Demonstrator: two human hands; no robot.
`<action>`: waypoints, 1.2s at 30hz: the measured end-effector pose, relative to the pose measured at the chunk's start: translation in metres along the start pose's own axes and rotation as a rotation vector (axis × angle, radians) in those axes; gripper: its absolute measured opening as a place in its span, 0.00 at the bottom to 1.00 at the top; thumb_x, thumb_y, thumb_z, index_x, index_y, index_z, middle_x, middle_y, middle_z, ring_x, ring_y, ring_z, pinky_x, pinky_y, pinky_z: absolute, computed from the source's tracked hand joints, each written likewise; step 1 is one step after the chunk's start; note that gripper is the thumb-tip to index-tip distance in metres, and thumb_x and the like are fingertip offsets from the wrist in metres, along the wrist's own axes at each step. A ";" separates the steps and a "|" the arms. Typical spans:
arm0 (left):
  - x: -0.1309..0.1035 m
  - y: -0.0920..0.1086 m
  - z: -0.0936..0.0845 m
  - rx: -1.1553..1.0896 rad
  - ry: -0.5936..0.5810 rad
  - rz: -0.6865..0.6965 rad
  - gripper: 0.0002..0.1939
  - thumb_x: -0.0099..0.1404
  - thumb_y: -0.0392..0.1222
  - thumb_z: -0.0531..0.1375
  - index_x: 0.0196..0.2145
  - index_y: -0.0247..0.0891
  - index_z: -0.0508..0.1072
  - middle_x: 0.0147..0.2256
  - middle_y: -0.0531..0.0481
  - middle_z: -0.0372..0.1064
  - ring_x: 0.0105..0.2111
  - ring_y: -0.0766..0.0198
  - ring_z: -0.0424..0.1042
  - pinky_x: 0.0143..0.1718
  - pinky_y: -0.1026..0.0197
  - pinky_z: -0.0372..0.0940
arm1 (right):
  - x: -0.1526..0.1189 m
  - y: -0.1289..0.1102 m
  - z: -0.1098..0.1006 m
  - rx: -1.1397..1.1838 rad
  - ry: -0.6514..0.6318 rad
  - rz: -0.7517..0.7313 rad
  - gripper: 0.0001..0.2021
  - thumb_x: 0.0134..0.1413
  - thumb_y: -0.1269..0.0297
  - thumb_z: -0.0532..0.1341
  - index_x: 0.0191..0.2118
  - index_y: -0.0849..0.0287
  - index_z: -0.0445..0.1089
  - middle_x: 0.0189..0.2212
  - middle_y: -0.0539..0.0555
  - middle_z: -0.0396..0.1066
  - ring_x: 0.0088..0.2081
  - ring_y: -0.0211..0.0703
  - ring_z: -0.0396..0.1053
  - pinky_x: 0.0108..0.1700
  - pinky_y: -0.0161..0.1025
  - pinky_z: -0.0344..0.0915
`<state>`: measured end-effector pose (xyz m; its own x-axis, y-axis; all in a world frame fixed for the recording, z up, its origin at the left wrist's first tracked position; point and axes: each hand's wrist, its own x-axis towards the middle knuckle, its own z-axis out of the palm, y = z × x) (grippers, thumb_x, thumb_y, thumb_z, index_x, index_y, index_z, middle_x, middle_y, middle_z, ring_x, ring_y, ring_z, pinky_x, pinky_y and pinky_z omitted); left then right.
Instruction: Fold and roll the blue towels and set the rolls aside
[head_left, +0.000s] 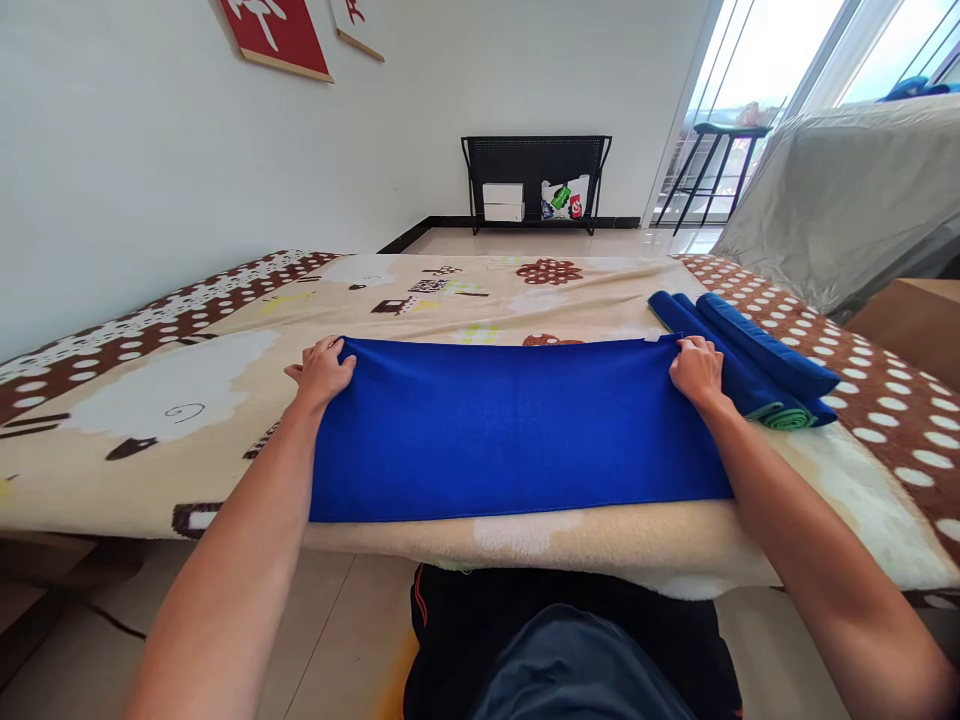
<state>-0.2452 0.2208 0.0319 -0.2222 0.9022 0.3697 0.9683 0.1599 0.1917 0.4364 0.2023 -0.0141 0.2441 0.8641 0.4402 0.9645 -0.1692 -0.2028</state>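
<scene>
A blue towel lies spread wide along the near edge of the bed, its long side running left to right. My left hand pinches its far left corner, with the fingers closed over the cloth. At the far right corner, my right hand grips the towel in the same way. Just right of that hand are rolled blue towels, side by side; green shows in the spiral end of one.
A cream blanket with sheep patterns and brown dotted borders covers the bed. Beyond its far edge stands a black rack. To the right are a cardboard box, a sheet-covered piece of furniture and a stool.
</scene>
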 end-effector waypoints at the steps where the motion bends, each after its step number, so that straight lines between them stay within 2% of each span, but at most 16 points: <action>1: 0.002 0.002 0.002 -0.001 0.000 -0.001 0.27 0.71 0.48 0.52 0.63 0.34 0.62 0.59 0.43 0.65 0.61 0.52 0.54 0.64 0.43 0.46 | 0.000 0.000 0.000 -0.016 -0.001 0.001 0.23 0.59 0.70 0.49 0.58 0.70 0.67 0.57 0.70 0.64 0.57 0.60 0.60 0.56 0.54 0.58; 4: 0.001 0.009 0.010 0.009 -0.021 -0.037 0.28 0.70 0.51 0.51 0.64 0.37 0.61 0.63 0.41 0.60 0.64 0.48 0.52 0.64 0.40 0.46 | -0.003 -0.002 0.004 -0.045 -0.035 -0.003 0.24 0.59 0.70 0.49 0.60 0.70 0.63 0.59 0.69 0.61 0.58 0.59 0.60 0.57 0.53 0.58; 9: -0.018 0.012 0.019 0.063 -0.205 -0.138 0.31 0.70 0.58 0.46 0.64 0.43 0.61 0.68 0.39 0.51 0.66 0.40 0.50 0.62 0.27 0.42 | -0.017 -0.006 0.008 -0.061 -0.146 -0.029 0.24 0.60 0.70 0.47 0.59 0.67 0.66 0.60 0.67 0.62 0.57 0.57 0.61 0.57 0.52 0.57; 13: -0.032 0.016 0.007 0.079 -0.178 -0.167 0.29 0.71 0.56 0.43 0.63 0.42 0.64 0.67 0.36 0.54 0.65 0.39 0.52 0.60 0.24 0.42 | -0.023 -0.013 -0.005 -0.075 -0.142 -0.006 0.23 0.59 0.69 0.48 0.57 0.70 0.67 0.59 0.72 0.61 0.58 0.61 0.59 0.59 0.56 0.54; 15: -0.036 0.030 0.000 0.083 -0.150 -0.154 0.29 0.71 0.54 0.43 0.62 0.39 0.65 0.67 0.33 0.51 0.67 0.38 0.49 0.60 0.23 0.40 | -0.023 -0.026 -0.013 -0.068 -0.123 -0.014 0.24 0.59 0.70 0.48 0.57 0.73 0.66 0.59 0.74 0.60 0.61 0.64 0.56 0.61 0.57 0.51; 17: -0.039 0.059 -0.003 0.069 -0.129 -0.094 0.30 0.72 0.53 0.42 0.64 0.37 0.62 0.69 0.33 0.47 0.69 0.40 0.44 0.61 0.24 0.38 | -0.023 -0.052 -0.018 -0.038 -0.126 -0.067 0.25 0.58 0.71 0.49 0.59 0.73 0.65 0.61 0.74 0.58 0.63 0.64 0.53 0.63 0.56 0.48; 20: -0.043 0.130 0.004 0.012 -0.157 0.079 0.30 0.72 0.50 0.42 0.67 0.39 0.56 0.70 0.40 0.45 0.70 0.49 0.43 0.64 0.32 0.42 | -0.027 -0.115 -0.016 0.046 -0.179 -0.213 0.25 0.61 0.70 0.46 0.62 0.71 0.63 0.64 0.69 0.57 0.64 0.59 0.55 0.64 0.51 0.49; 22: -0.049 0.185 0.017 -0.030 -0.209 0.212 0.30 0.71 0.47 0.43 0.69 0.40 0.54 0.70 0.45 0.45 0.70 0.54 0.44 0.66 0.38 0.45 | -0.034 -0.164 -0.008 0.114 -0.226 -0.324 0.26 0.65 0.67 0.44 0.64 0.65 0.61 0.65 0.62 0.58 0.64 0.53 0.57 0.64 0.47 0.50; 24: -0.059 0.234 0.033 -0.066 -0.255 0.326 0.30 0.71 0.45 0.43 0.69 0.40 0.52 0.70 0.47 0.44 0.70 0.59 0.44 0.67 0.45 0.46 | -0.045 -0.207 0.002 0.175 -0.271 -0.427 0.26 0.67 0.63 0.44 0.67 0.59 0.57 0.67 0.54 0.55 0.66 0.46 0.54 0.65 0.42 0.50; 26: -0.073 0.269 0.049 -0.094 -0.298 0.406 0.30 0.72 0.45 0.42 0.69 0.40 0.53 0.70 0.48 0.45 0.70 0.61 0.45 0.67 0.49 0.47 | -0.055 -0.234 0.012 0.218 -0.318 -0.491 0.25 0.68 0.61 0.44 0.68 0.56 0.55 0.68 0.50 0.53 0.68 0.42 0.52 0.66 0.41 0.49; 27: -0.079 0.278 0.056 -0.103 -0.318 0.432 0.29 0.73 0.45 0.40 0.69 0.41 0.53 0.70 0.49 0.46 0.70 0.61 0.45 0.67 0.49 0.47 | -0.058 -0.240 0.017 0.233 -0.338 -0.508 0.25 0.69 0.59 0.44 0.68 0.54 0.55 0.68 0.50 0.53 0.68 0.41 0.51 0.67 0.42 0.49; 29: -0.087 0.284 0.063 -0.111 -0.348 0.464 0.29 0.74 0.48 0.38 0.69 0.43 0.53 0.70 0.49 0.47 0.70 0.61 0.45 0.67 0.49 0.46 | -0.060 -0.236 0.022 0.250 -0.368 -0.520 0.25 0.70 0.55 0.44 0.67 0.53 0.56 0.68 0.51 0.53 0.69 0.42 0.50 0.68 0.44 0.47; 31: -0.089 0.273 0.065 -0.107 -0.365 0.474 0.30 0.74 0.53 0.38 0.69 0.44 0.53 0.70 0.50 0.46 0.70 0.59 0.44 0.68 0.47 0.44 | -0.055 -0.214 0.023 0.252 -0.379 -0.506 0.26 0.69 0.52 0.45 0.67 0.55 0.57 0.69 0.54 0.52 0.69 0.44 0.49 0.69 0.47 0.45; 33: -0.083 0.250 0.061 -0.090 -0.373 0.460 0.31 0.73 0.57 0.39 0.69 0.45 0.53 0.70 0.50 0.44 0.70 0.58 0.44 0.68 0.45 0.41 | -0.046 -0.181 0.019 0.242 -0.378 -0.471 0.27 0.69 0.52 0.45 0.68 0.59 0.56 0.69 0.56 0.50 0.70 0.46 0.47 0.69 0.48 0.44; 36: -0.068 0.205 0.053 -0.051 -0.375 0.393 0.32 0.73 0.58 0.40 0.69 0.46 0.53 0.70 0.50 0.43 0.70 0.56 0.43 0.68 0.43 0.39 | -0.032 -0.124 0.011 0.217 -0.375 -0.409 0.28 0.68 0.53 0.46 0.68 0.61 0.57 0.69 0.56 0.51 0.70 0.47 0.47 0.70 0.48 0.45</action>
<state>-0.0258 0.2134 -0.0025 0.2198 0.9727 0.0742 0.9615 -0.2289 0.1518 0.3076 0.2008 -0.0129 -0.2331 0.9539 0.1891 0.9206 0.2791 -0.2732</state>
